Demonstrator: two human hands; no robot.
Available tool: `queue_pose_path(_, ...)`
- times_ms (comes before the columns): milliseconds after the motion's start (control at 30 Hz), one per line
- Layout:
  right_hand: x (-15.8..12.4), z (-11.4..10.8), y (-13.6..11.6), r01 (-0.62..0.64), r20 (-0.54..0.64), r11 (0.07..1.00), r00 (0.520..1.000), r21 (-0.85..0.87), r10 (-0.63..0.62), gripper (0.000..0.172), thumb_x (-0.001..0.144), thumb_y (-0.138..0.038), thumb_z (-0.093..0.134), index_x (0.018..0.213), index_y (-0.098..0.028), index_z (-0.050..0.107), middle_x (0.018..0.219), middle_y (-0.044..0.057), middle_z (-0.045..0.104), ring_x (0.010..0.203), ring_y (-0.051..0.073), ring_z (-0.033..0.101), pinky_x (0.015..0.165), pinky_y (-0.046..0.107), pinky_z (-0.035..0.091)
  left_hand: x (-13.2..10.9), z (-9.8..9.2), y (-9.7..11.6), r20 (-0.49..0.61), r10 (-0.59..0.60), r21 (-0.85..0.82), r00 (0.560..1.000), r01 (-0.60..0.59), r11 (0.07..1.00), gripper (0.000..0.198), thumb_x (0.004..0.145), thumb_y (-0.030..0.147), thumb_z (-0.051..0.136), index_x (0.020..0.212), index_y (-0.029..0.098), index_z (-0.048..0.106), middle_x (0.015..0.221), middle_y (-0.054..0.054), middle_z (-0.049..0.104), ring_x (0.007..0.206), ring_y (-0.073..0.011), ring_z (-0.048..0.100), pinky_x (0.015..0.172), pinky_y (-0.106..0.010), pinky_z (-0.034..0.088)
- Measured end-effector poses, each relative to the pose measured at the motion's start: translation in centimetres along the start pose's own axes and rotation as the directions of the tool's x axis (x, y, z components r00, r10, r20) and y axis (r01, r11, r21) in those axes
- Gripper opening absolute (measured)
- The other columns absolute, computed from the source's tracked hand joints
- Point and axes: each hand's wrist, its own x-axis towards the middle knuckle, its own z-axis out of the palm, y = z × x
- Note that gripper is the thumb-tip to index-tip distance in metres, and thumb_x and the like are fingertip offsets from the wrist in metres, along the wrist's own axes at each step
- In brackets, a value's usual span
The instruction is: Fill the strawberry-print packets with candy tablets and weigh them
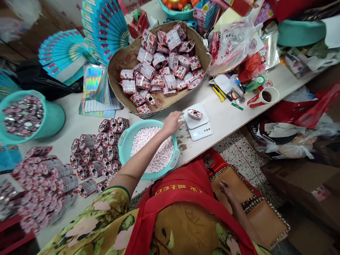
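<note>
**A:** left grip state?
**B:** left grip [172,122] is loosely open, fingers spread, nothing visible in it. It sits just left of the scale [199,129], over the near rim of the teal basin [122,141].

**A:** what's on the scale?
**B:** one small oval tin [194,114], lying on the platter. Fingertips are close to the platter's left edge; can't tell if they touch. They're clear of the tin. Contents of the tin are too small to read.

**A:** basin?
**B:** just left of the scale on the surface [228,113], filled with pale pink pellets [154,148].

**A:** right grip?
**B:** right grip [227,187] is below and to the right of the scale, off the surface. It lies flat, fingers out, on a brown cushion [243,186], holding nothing.

**A:** rest?
**B:** cardboard tray [119,60] behind the scale, heaped with wrapped tins. Stacked round tins [101,148] left of the scale, past the basin. Teal bucket [53,120] of shiny lids far left of the scale. Red cup [262,97] right of the scale, dark liquid inside. Scale display is lit, digits unreadable.
</note>
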Motion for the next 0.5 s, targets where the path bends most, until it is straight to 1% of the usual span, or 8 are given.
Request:
queue_pose_path(100, 0.7, 0.3, -3.8, 0.075, 0.005, 0.997, 0.997, -0.032, -0.075, 0.047, 0.056, -0.054, 0.075, 0.090, -0.022, 0.068, 0.100, 0.016, 0.072, 0.102, 0.035, 0.066, 0.090, 0.047, 0.054, 5.0, 2.4, 1.8, 0.102, 0.163, 0.033, 0.981, -0.167, 0.985, 0.056, 0.083, 0.025, 0.069, 0.137, 0.023, 0.053, 0.141, -0.014, 0.053, 0.130, -0.0319, 0.044, 0.107, -0.045, 0.032)
queue_pose_path(167, 0.9, 1.0, -7.3, 0.153, 0.006, 0.987, 0.988, -0.038, -0.153, 0.054, 0.060, -0.056, 0.073, 0.100, -0.019, 0.067, 0.110, 0.016, 0.070, 0.111, 0.034, 0.063, 0.100, 0.048, 0.050, 7.6, 3.3, 2.6, 0.207, 0.173, 0.038, 0.963, -0.185, 0.982, 0.046, 0.085, 0.026, 0.066, 0.131, 0.021, 0.057, 0.133, -0.015, 0.058, 0.125, -0.0316, 0.048, 0.105, -0.043, 0.033)
queue_pose_path(233, -0.1, 2.1, -11.3, 0.268, 0.022, 0.963, 0.963, -0.020, -0.267, 0.059, 0.066, -0.056, 0.071, 0.112, -0.019, 0.064, 0.120, 0.014, 0.068, 0.117, 0.030, 0.061, 0.106, 0.045, 0.047, 8.1, 3.1, 3.2, 0.253, 0.154, 0.000, 0.955, -0.159, 0.987, 0.039, 0.089, 0.032, 0.062, 0.124, 0.018, 0.061, 0.124, -0.016, 0.062, 0.117, -0.0306, 0.053, 0.099, -0.040, 0.038)
queue_pose_path(267, -1.1, 2.8, -13.4, 0.348, 0.034, 0.937, 0.937, 0.002, -0.348, 0.061, 0.069, -0.055, 0.070, 0.118, -0.020, 0.062, 0.123, 0.013, 0.066, 0.117, 0.027, 0.061, 0.108, 0.043, 0.046, 7.4, 2.6, 3.5, 0.246, 0.155, -0.042, 0.957, -0.149, 0.988, 0.039, 0.088, 0.035, 0.063, 0.123, 0.017, 0.061, 0.122, -0.015, 0.063, 0.114, -0.0301, 0.055, 0.096, -0.038, 0.039)
queue_pose_path(333, -4.0, 4.6, -17.7, 0.610, 0.036, 0.788, 0.788, 0.078, -0.614, 0.064, 0.077, -0.053, 0.068, 0.130, -0.020, 0.055, 0.130, 0.015, 0.061, 0.117, 0.026, 0.060, 0.106, 0.046, 0.047, 4.1, 1.1, 4.2, 0.217, 0.189, -0.171, 0.958, -0.153, 0.973, 0.044, 0.084, 0.039, 0.068, 0.122, 0.019, 0.061, 0.121, -0.012, 0.063, 0.111, -0.0293, 0.057, 0.094, -0.036, 0.041)
queue_pose_path(400, -7.6, 6.5, -21.4, 0.735, 0.062, 0.664, 0.662, 0.142, -0.747, 0.078, 0.073, -0.048, 0.076, 0.141, -0.026, 0.044, 0.145, 0.012, 0.050, 0.127, 0.025, 0.054, 0.104, 0.043, 0.049, -0.9, -0.3, 5.2, 0.229, 0.221, -0.326, 0.948, -0.139, 0.935, 0.047, 0.081, 0.039, 0.073, 0.122, 0.022, 0.061, 0.120, -0.010, 0.064, 0.110, -0.0282, 0.058, 0.094, -0.035, 0.042)
queue_pose_path(433, -9.3, 7.5, -22.8, 0.739, 0.132, 0.656, 0.642, 0.153, -0.755, 0.089, 0.068, -0.044, 0.082, 0.145, -0.028, 0.040, 0.146, 0.010, 0.049, 0.127, 0.026, 0.054, 0.103, 0.042, 0.050, -3.6, -0.8, 5.6, 0.242, 0.219, -0.406, 0.945, -0.106, 0.908, 0.047, 0.080, 0.041, 0.073, 0.123, 0.023, 0.061, 0.119, -0.009, 0.064, 0.109, -0.0276, 0.059, 0.093, -0.034, 0.042)
queue_pose_path(500, -12.0, 9.3, -24.7, 0.695, 0.309, 0.711, 0.657, 0.106, -0.688, 0.087, 0.062, -0.041, 0.086, 0.139, -0.025, 0.048, 0.130, 0.008, 0.062, 0.112, 0.025, 0.061, 0.097, 0.041, 0.052, -8.6, -1.3, 6.0, 0.248, 0.143, -0.567, 0.958, 0.024, 0.824, 0.048, 0.081, 0.045, 0.072, 0.123, 0.023, 0.061, 0.118, -0.009, 0.064, 0.109, -0.0259, 0.059, 0.095, -0.034, 0.043)
